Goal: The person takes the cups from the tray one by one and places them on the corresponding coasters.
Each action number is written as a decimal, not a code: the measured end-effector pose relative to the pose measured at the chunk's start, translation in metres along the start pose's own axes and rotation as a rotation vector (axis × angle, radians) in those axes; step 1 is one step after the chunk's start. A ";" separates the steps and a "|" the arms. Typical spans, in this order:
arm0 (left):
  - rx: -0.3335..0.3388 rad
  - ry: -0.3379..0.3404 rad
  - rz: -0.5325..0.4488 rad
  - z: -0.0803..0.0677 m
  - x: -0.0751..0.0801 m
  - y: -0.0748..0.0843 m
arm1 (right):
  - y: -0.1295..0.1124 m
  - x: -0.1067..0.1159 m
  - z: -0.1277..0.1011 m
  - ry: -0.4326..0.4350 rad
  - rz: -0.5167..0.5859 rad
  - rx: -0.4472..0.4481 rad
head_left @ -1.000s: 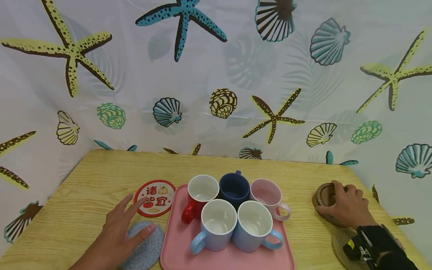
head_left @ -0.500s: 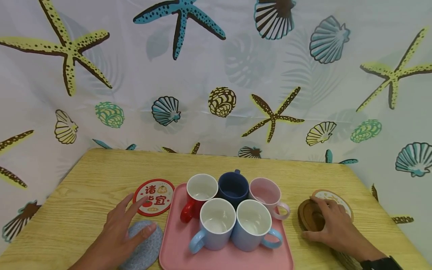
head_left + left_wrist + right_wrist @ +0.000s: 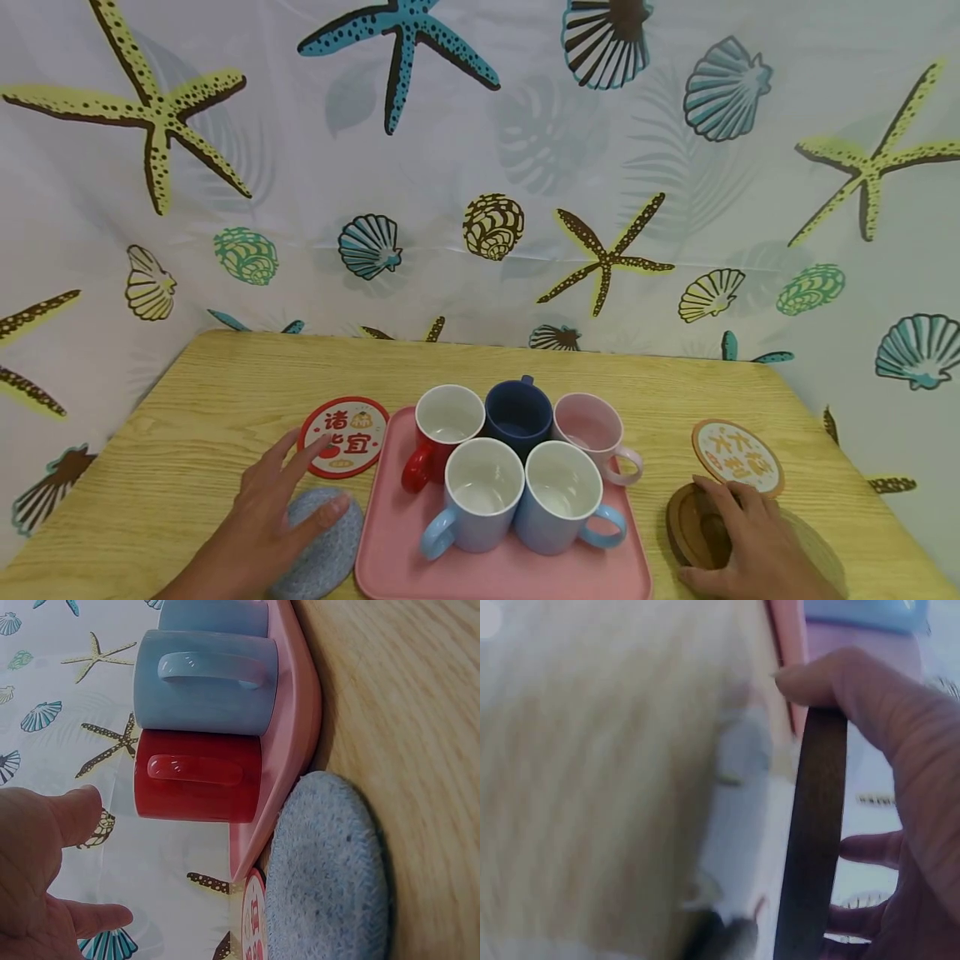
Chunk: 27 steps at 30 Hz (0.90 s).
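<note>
Wooden coaster [image 3: 697, 529], dark brown and round, sits near the right front of the counter [image 3: 187, 467], just right of the pink tray [image 3: 382, 567] and just in front of an orange-rimmed printed coaster [image 3: 737, 457]. Right hand [image 3: 738, 554] holds the wooden coaster, fingers curled over its top; the right wrist view shows the disc edge-on [image 3: 814, 832] with the thumb [image 3: 832, 679] on its rim and fingers behind it. Left hand [image 3: 262, 525] lies with its fingers extended and spread, the thumb resting on a grey felt coaster [image 3: 322, 550] that touches the tray's left edge, and a fingertip reaching a red-rimmed printed coaster [image 3: 347, 435] beyond it. Five mugs stand grouped on the tray: red mug [image 3: 442, 433], navy mug [image 3: 517, 412] and pink mug [image 3: 592, 433] behind, two light blue mugs [image 3: 480, 500] in front. Behind the counter hangs a curtain [image 3: 480, 167] printed with starfish and shells.
</note>
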<state>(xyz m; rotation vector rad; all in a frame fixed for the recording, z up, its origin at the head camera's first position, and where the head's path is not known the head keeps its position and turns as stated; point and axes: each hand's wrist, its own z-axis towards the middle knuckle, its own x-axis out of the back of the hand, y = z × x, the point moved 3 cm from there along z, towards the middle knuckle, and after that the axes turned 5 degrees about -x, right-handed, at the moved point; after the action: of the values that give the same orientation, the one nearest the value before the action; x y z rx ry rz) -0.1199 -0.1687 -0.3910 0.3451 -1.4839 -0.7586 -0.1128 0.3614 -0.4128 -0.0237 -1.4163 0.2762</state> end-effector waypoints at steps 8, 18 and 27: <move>0.000 0.001 -0.006 -0.001 0.000 0.000 | 0.058 0.024 -0.003 -0.228 -0.053 -0.379; 0.012 -0.014 -0.021 0.001 -0.001 0.003 | 0.095 0.014 -0.014 -0.428 0.082 -0.501; -0.004 0.018 0.008 -0.001 0.001 0.003 | 0.078 0.006 -0.010 -0.381 0.057 -0.403</move>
<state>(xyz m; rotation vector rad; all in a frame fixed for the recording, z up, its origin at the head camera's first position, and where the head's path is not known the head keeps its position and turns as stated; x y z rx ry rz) -0.1181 -0.1673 -0.3889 0.3420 -1.4662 -0.7507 -0.1161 0.4401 -0.4224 -0.3584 -1.8341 0.0371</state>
